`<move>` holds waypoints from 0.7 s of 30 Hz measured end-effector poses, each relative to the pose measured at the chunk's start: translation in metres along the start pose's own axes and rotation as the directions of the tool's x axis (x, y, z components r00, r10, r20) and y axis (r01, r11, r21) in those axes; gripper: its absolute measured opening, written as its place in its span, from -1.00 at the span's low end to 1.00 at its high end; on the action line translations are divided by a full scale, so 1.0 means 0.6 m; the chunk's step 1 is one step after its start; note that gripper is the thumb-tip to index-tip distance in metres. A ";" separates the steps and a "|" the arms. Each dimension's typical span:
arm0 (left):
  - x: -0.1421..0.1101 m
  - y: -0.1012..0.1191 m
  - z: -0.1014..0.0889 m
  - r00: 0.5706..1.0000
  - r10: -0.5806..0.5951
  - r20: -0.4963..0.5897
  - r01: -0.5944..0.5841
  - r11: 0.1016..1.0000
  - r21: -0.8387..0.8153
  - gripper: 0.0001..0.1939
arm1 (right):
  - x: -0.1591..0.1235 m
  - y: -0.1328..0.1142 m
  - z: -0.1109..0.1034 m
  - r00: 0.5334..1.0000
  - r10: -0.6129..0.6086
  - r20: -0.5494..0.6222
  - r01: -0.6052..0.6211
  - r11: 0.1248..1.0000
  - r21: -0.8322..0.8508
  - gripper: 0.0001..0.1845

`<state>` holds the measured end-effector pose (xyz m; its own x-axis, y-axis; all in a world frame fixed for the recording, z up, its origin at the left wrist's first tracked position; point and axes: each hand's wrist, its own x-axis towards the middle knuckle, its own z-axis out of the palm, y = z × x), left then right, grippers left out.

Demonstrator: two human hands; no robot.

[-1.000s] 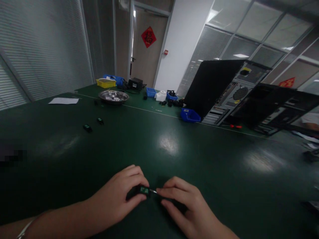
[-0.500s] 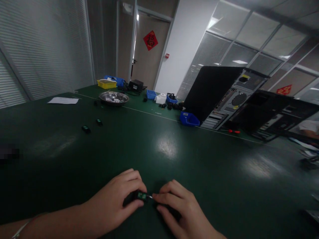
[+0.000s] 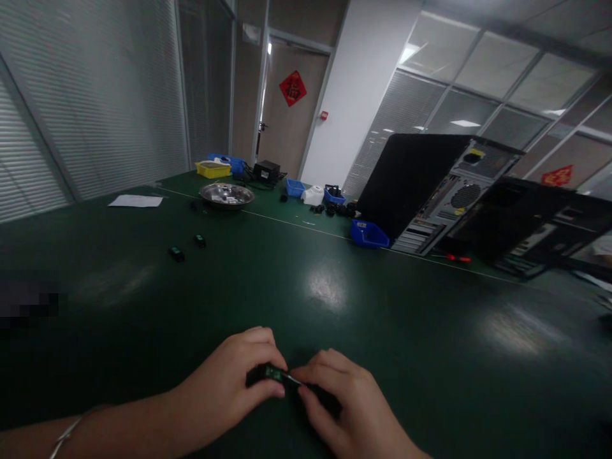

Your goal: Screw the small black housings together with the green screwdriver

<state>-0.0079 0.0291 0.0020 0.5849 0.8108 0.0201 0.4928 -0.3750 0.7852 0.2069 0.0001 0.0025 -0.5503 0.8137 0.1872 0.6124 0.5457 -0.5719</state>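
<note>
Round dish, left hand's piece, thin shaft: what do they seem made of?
Round dish: polished metal, perhaps steel, by its bright reflections.
Small piece in the left hand: probably matte dark plastic; its green, pale-marked face suggests circuit board.
Thin shaft: likely smooth metal, given its silvery glint.

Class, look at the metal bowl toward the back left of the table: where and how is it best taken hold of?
I would grip the metal bowl by opposite sides of its rim, coming from the near side. The wide rim likely offers an edge to hook under. It sits upright with small items inside, so keep it level; a yellow tray stands behind it.
</note>
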 end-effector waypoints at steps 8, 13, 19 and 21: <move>0.001 0.005 -0.001 0.998 -0.059 0.000 0.059 0.997 -0.059 -0.92 | 0.000 0.014 0.013 0.985 -0.140 -0.102 0.133 0.989 -0.068 -0.65; 0.005 0.000 0.002 0.997 -0.066 -0.029 0.062 0.991 -0.118 -0.90 | 0.003 0.022 0.017 0.968 -0.192 -0.164 0.185 0.981 -0.058 -0.62; 0.004 -0.002 0.005 0.996 -0.081 -0.046 0.073 0.986 -0.151 -0.90 | 0.005 0.020 0.015 0.964 -0.194 -0.180 0.196 0.981 -0.011 -0.61; 0.005 0.000 0.005 0.996 -0.083 -0.041 0.075 0.983 -0.169 -0.90 | 0.004 0.020 0.014 0.965 -0.185 -0.186 0.190 0.982 0.007 -0.63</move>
<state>-0.0046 0.0301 0.0002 0.5150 0.8570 -0.0194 0.4192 -0.2320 0.8777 0.2080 0.0071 -0.0107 -0.5385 0.7214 0.4355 0.4926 0.6888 -0.5319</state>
